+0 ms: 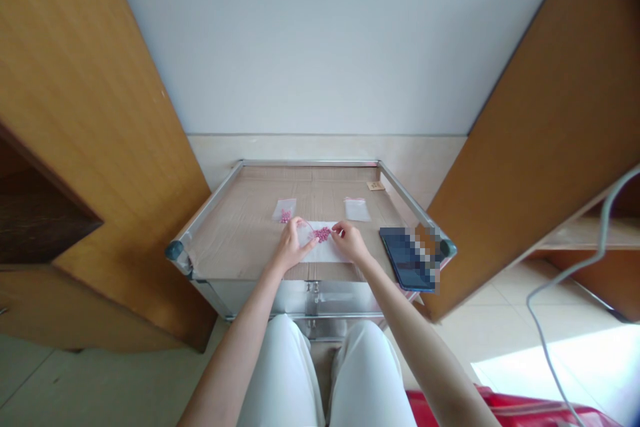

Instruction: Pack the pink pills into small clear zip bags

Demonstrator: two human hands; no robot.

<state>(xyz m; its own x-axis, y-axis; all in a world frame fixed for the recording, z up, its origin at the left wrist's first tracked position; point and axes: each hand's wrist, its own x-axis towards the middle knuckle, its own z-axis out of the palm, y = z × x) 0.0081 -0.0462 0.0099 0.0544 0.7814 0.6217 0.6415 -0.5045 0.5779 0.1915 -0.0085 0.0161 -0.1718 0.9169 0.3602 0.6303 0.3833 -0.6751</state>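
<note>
My left hand [295,245] and my right hand [350,242] meet over a white sheet [325,252] on the cardboard-covered cart top [240,243]. Between them lies a small cluster of pink beads [323,234]. Fingers of both hands pinch at it, and a thin thread [310,225] seems to run from the left fingers. Behind my left hand, a small transparent bag [285,210] holds more pink beads. A second transparent bag [357,210] lies behind my right hand.
A dark phone [403,259], partly blurred out, lies right of my right hand. A small tag [375,185] sits at the far corner inside the cart's metal rim [310,163]. Wooden panels [545,133] flank the cart. A grey cable [565,280] hangs at right.
</note>
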